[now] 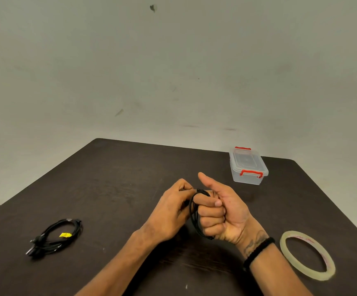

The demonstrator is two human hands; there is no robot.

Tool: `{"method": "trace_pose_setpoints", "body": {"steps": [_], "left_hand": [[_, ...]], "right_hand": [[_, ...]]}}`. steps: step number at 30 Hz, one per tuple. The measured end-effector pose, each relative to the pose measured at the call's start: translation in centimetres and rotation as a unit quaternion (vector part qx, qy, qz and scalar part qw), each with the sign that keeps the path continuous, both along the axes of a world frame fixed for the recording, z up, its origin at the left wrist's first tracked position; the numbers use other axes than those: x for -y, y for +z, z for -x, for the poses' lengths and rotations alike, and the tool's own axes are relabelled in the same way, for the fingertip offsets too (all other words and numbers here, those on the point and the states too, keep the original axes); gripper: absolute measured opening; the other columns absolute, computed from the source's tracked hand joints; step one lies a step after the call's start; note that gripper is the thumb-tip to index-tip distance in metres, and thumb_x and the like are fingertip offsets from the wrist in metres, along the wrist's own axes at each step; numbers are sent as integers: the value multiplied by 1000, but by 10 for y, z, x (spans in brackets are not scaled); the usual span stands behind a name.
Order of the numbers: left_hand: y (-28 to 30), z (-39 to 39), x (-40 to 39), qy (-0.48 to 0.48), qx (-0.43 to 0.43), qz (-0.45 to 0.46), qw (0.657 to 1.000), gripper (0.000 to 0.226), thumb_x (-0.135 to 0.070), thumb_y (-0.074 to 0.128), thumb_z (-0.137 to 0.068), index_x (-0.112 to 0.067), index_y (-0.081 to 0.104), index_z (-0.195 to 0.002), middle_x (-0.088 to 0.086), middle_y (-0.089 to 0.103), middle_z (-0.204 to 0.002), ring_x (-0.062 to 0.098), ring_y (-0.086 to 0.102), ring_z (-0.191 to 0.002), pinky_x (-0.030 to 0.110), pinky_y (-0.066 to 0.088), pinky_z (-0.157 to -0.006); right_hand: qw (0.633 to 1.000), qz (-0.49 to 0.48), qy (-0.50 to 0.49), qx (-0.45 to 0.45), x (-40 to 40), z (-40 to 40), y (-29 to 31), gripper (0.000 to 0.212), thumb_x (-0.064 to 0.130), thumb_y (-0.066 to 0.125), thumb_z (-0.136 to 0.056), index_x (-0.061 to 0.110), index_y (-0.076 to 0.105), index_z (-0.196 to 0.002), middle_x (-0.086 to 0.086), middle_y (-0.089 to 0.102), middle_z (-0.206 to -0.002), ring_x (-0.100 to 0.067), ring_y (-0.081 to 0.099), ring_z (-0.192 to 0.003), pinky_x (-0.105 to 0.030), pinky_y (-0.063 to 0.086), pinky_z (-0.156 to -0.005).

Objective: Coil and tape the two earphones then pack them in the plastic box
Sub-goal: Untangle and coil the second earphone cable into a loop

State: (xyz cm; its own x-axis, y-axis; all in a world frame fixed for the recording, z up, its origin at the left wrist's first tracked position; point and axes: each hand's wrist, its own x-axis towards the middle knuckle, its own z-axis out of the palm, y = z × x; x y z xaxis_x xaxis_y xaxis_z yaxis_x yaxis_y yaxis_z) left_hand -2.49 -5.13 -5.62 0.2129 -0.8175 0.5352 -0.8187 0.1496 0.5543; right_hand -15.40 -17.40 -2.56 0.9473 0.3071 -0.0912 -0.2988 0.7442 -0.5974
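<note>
Earphone cable [194, 212] looped round right hand [222, 212] fingers as former; right grip closed inside coil. Left hand [171, 212] grip pinches cable end, feeding. Tape roll [307, 255] waits nearby.

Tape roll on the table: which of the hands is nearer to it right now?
Right. The right hand, with earphone cable coiled around its fingers, is up and left of the tape roll. The left hand sits beyond it, farther left, pinching the cable.
</note>
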Motion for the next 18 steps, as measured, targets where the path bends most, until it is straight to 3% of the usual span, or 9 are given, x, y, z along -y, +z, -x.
{"method": "trace_pose_setpoints", "body": {"steps": [3,7,9,11,13,15,18], "left_hand": [[1,0,-2,-11,19,-18,1000,12,-12,58,-96,-17,62,-106,-9,45,-115,12,55,-93,40,53,-80],[1,-3,-6,-14,141,-87,986,32,-34,33,-102,-26,46,-129,-3,36,-132,17,50,-109,41,49,-99],[3,-6,-5,14,147,-74,986,43,-41,26,-105,-30,40,-144,-4,38,-120,14,49,-97,39,51,-91],[4,-12,-3,58,116,-31,991,52,-46,32,-105,-30,45,-153,-9,41,-103,8,47,-81,33,52,-76],[4,-14,-4,71,36,24,997,44,-41,55,-102,-28,57,-144,-15,45,-84,5,47,-68,23,46,-66],[6,-12,-4,78,-88,49,992,30,-31,73,-95,-27,61,-123,-12,51,-71,5,47,-58,17,42,-59],[9,-8,-3,66,-174,32,982,22,-24,79,-92,-21,57,-95,-9,58,-69,3,46,-55,19,42,-55]], "right_hand": [[1000,0,-1,2,-1,0,0,66,60,40,-107,19,30,-56,7,21,-43,-4,7,-37,-17,9,-38],[1000,-1,-8,6,3,1,0,66,61,38,-107,19,31,-56,7,21,-43,-4,8,-37,-18,8,-38],[1000,-4,-17,4,7,2,-1,66,61,39,-107,19,32,-56,6,22,-43,-5,12,-37,-18,10,-38],[1000,-3,-28,0,10,2,-2,66,61,40,-107,19,33,-56,6,23,-43,-7,18,-37,-18,13,-38],[999,-6,-35,2,13,2,-4,66,61,41,-106,19,34,-56,6,23,-43,-8,20,-37,-18,14,-38],[999,-7,-42,5,14,3,-4,66,60,42,-106,19,34,-56,6,24,-43,-8,21,-36,-19,14,-38],[999,-6,-50,6,16,3,-4,65,60,45,-106,19,33,-56,7,22,-43,-8,21,-36,-19,14,-38]]}}
